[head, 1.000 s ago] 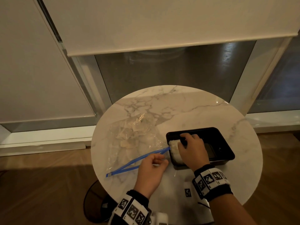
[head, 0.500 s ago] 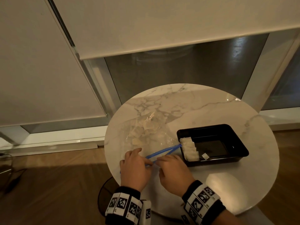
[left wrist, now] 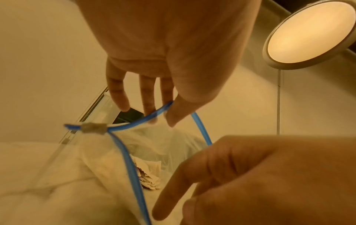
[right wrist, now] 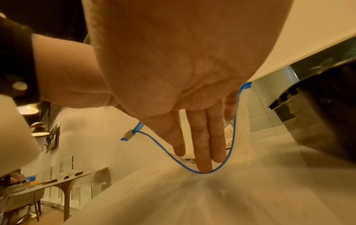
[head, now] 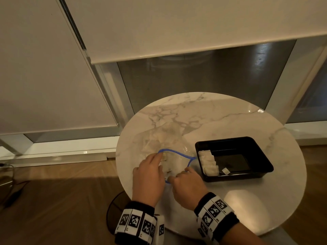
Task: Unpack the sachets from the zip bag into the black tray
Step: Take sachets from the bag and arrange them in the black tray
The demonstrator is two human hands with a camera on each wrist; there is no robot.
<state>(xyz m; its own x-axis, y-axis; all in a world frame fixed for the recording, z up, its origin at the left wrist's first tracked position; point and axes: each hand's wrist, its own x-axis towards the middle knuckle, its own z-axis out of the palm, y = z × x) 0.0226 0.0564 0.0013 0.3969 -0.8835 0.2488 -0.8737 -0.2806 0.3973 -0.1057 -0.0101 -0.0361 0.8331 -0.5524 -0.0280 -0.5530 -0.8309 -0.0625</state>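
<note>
The clear zip bag [head: 168, 144] lies on the round marble table [head: 230, 117], its blue zip rim [head: 177, 152] spread into an open loop. My left hand [head: 160, 157] pinches the far side of the rim [left wrist: 154, 115] between thumb and fingers. My right hand [head: 178, 175] has straight fingers [right wrist: 202, 152] in the bag's mouth, pressing the near rim [right wrist: 167, 152] down on the table. Crumpled white sachets [left wrist: 148, 175] show inside the bag. The black tray [head: 230, 138] sits to the right, with several sachets [head: 208, 161] lined along its left end.
The tray's dark wall [right wrist: 318, 121] stands close on the right of my right hand. The zip slider [left wrist: 94, 128] sits at the left end of the rim. Beyond the table's left and near edges is wooden floor [head: 62, 200]. A window and blind stand behind.
My right hand left the tray and joined the left at the zip. The shut blue zip has since been pulled apart into an open loop, with my right fingers in the mouth.
</note>
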